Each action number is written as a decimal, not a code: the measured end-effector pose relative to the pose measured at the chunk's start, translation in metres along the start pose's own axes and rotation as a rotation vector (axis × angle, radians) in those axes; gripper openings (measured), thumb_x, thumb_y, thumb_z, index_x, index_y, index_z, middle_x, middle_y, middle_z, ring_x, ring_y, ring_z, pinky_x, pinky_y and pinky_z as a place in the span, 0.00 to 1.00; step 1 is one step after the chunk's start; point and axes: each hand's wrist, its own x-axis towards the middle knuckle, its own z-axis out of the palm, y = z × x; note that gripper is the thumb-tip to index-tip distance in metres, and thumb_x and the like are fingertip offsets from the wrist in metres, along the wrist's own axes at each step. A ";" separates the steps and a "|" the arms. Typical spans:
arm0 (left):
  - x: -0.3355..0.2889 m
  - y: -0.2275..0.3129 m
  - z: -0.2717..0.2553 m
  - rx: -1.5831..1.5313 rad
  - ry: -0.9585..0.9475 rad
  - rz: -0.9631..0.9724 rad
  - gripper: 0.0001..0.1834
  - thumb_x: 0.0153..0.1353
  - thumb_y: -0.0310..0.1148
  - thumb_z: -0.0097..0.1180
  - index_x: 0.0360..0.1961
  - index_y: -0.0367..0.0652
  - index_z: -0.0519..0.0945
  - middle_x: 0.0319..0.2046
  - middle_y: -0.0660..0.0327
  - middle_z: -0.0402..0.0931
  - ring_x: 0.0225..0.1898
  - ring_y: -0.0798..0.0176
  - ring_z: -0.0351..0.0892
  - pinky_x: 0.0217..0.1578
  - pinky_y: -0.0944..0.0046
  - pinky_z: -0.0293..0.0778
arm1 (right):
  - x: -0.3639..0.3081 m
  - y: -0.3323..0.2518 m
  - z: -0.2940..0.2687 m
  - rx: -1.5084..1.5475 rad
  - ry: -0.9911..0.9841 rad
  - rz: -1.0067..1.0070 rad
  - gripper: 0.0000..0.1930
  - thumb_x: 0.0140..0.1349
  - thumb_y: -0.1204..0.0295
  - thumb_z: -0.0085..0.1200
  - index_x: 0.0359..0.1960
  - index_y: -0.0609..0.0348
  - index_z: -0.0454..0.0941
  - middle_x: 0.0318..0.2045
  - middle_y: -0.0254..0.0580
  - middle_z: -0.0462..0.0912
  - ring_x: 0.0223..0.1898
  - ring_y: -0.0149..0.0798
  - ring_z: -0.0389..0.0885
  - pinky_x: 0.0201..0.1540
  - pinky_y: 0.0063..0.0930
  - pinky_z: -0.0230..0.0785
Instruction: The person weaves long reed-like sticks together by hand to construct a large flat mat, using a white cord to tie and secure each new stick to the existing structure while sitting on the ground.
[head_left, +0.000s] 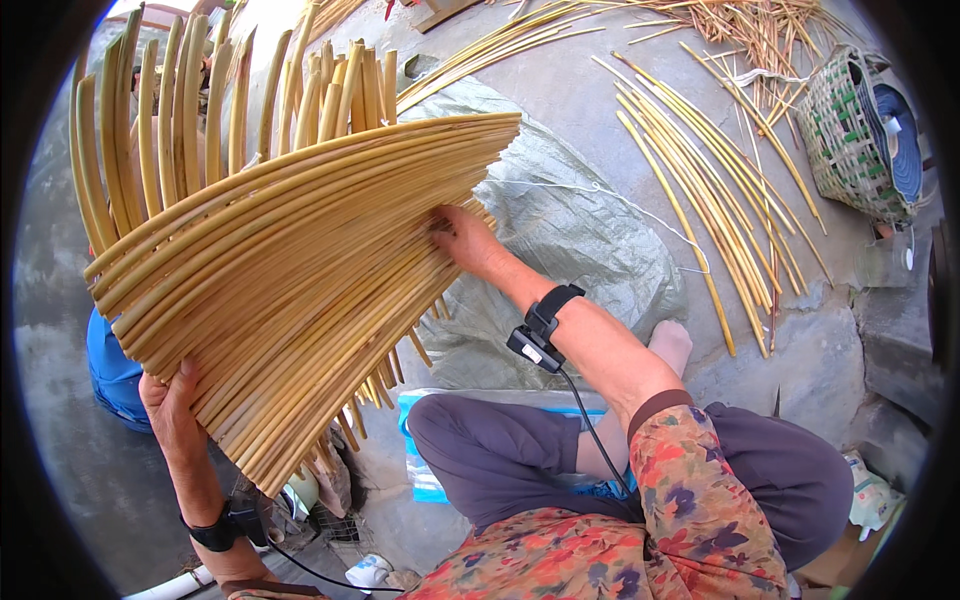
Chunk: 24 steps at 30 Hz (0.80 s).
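Note:
A broad, curved panel of yellow cane-like stalks (300, 270), laid tightly side by side, tilts up across the left and middle of the view. Thicker split stakes (185, 120) stick up past its far edge, and several stalk ends poke out below. My left hand (175, 405) grips the panel's lower left edge, thumb on top and fingers mostly hidden underneath. Against the panel's right part, my right hand (462, 240) has its fingers curled in among the stalks. Whatever lies between those fingertips is hidden.
A pale plastic sheet (570, 250) with a white cord (640, 205) lies beneath on the concrete floor. Loose long stalks (700, 180) are spread to the right. A green-and-white woven basket (850, 140) holding blue cloth stands far right. Something blue (115, 370) sits at left.

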 end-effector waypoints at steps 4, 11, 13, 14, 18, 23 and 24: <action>-0.025 0.011 -0.010 0.162 0.010 0.133 0.17 0.63 0.28 0.56 0.52 0.36 0.75 0.46 0.60 0.79 0.45 0.68 0.77 0.47 0.67 0.72 | 0.030 0.003 0.005 -0.239 -0.062 -0.296 0.15 0.60 0.76 0.51 0.49 0.68 0.74 0.43 0.54 0.81 0.45 0.49 0.79 0.52 0.35 0.70; -0.047 0.066 0.027 0.773 -0.243 0.566 0.19 0.51 0.25 0.60 0.46 0.37 0.75 0.43 0.43 0.79 0.42 0.48 0.82 0.42 0.58 0.77 | -0.007 0.009 0.006 0.104 -0.127 0.032 0.17 0.66 0.70 0.46 0.54 0.62 0.73 0.44 0.45 0.81 0.45 0.43 0.79 0.50 0.33 0.71; -0.048 0.076 0.032 0.788 -0.286 0.606 0.18 0.51 0.23 0.58 0.46 0.37 0.74 0.44 0.41 0.78 0.43 0.47 0.82 0.42 0.56 0.78 | -0.021 0.006 -0.001 0.057 -0.160 0.090 0.17 0.66 0.69 0.45 0.54 0.62 0.73 0.44 0.45 0.81 0.45 0.43 0.79 0.50 0.33 0.71; -0.049 0.078 0.032 0.785 -0.279 0.632 0.18 0.50 0.23 0.58 0.45 0.36 0.74 0.44 0.41 0.78 0.43 0.46 0.81 0.43 0.55 0.78 | -0.027 0.002 -0.007 0.048 -0.176 0.127 0.17 0.67 0.69 0.45 0.54 0.62 0.73 0.44 0.45 0.81 0.45 0.43 0.79 0.50 0.33 0.71; -0.065 0.062 0.032 0.992 -0.393 0.753 0.17 0.50 0.24 0.55 0.43 0.33 0.74 0.46 0.45 0.78 0.48 0.43 0.79 0.48 0.49 0.75 | -0.067 -0.009 -0.043 0.104 -0.212 0.348 0.17 0.67 0.68 0.44 0.54 0.61 0.73 0.44 0.45 0.81 0.45 0.42 0.79 0.50 0.33 0.71; -0.117 -0.017 0.079 0.799 -0.484 0.669 0.20 0.52 0.26 0.52 0.48 0.33 0.73 0.51 0.47 0.74 0.53 0.44 0.75 0.53 0.49 0.71 | -0.125 -0.023 -0.102 0.387 -0.101 0.687 0.17 0.68 0.66 0.43 0.55 0.61 0.73 0.45 0.44 0.81 0.45 0.42 0.79 0.49 0.32 0.71; -0.129 -0.034 0.093 0.763 -0.479 0.664 0.20 0.50 0.26 0.53 0.47 0.33 0.73 0.51 0.46 0.74 0.53 0.44 0.75 0.52 0.48 0.72 | -0.136 -0.028 -0.113 0.451 -0.051 0.743 0.18 0.68 0.66 0.43 0.55 0.60 0.73 0.45 0.44 0.81 0.45 0.42 0.79 0.49 0.32 0.71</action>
